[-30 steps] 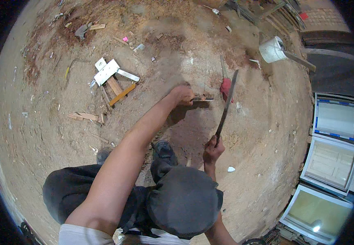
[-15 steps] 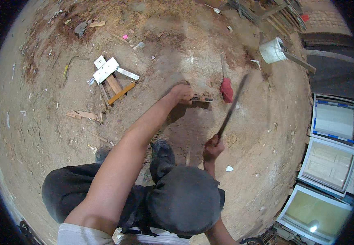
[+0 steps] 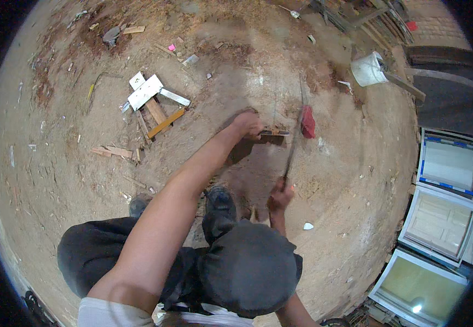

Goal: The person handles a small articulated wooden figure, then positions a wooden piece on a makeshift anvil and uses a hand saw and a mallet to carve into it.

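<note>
My left hand (image 3: 247, 125) reaches forward over the dirt ground and is closed on a short, flat brown and dark piece (image 3: 276, 132), which juts out to the right. Its exact kind is unclear. Nearer my right knee, my right hand (image 3: 280, 197) is wrapped round the lower end of a long, thin dark bar (image 3: 291, 154). Motion blurs the bar, which slants up past the right end of the short piece; I cannot tell whether they touch. A crumpled red cloth (image 3: 308, 122) lies on the ground just beyond the bar.
White boards (image 3: 145, 92) and wood strips (image 3: 165, 123) lie to the left, with wood scraps (image 3: 114, 152) nearby. A white bucket (image 3: 368, 70) stands at the far right by a plank (image 3: 405, 88). Framed panels (image 3: 438, 218) line the right side.
The long bar has swung left and become steeper, toward the short piece. My right hand has shifted slightly left. My left hand keeps its grip, and the whole view has shifted a little.
</note>
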{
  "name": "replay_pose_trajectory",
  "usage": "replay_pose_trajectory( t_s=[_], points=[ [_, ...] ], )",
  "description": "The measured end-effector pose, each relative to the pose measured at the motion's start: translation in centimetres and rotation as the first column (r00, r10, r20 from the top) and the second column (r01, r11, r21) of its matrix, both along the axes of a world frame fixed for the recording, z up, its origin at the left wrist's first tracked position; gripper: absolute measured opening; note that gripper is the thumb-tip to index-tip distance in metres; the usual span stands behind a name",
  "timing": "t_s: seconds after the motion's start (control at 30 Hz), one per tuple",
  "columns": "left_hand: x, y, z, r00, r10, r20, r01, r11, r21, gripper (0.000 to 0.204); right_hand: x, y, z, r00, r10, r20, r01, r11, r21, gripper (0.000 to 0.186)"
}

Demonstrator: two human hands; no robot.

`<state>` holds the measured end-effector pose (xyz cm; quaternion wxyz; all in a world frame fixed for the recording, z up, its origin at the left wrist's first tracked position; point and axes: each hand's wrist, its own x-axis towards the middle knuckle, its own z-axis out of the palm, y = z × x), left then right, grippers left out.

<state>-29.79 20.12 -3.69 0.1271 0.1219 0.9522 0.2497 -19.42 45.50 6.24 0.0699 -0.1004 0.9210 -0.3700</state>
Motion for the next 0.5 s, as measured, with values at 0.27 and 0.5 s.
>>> replay_pose_trajectory(
  t_s=[0.27,0.5],
  points=[
    [0.8,0.2,1.4,0.996,-0.02,0.093,0.035,0.986,-0.165,0.03,0.9,0.1,1.1,0.945,-0.147,0.291,0.224,0.941,-0.255,0.042],
    [0.6,0.6,5.9,0.989,-0.019,0.148,0.035,0.994,-0.106,0.031,-0.3,2.8,-1.4,0.999,0.031,0.02,-0.032,0.999,0.026,0.046]
  ],
)
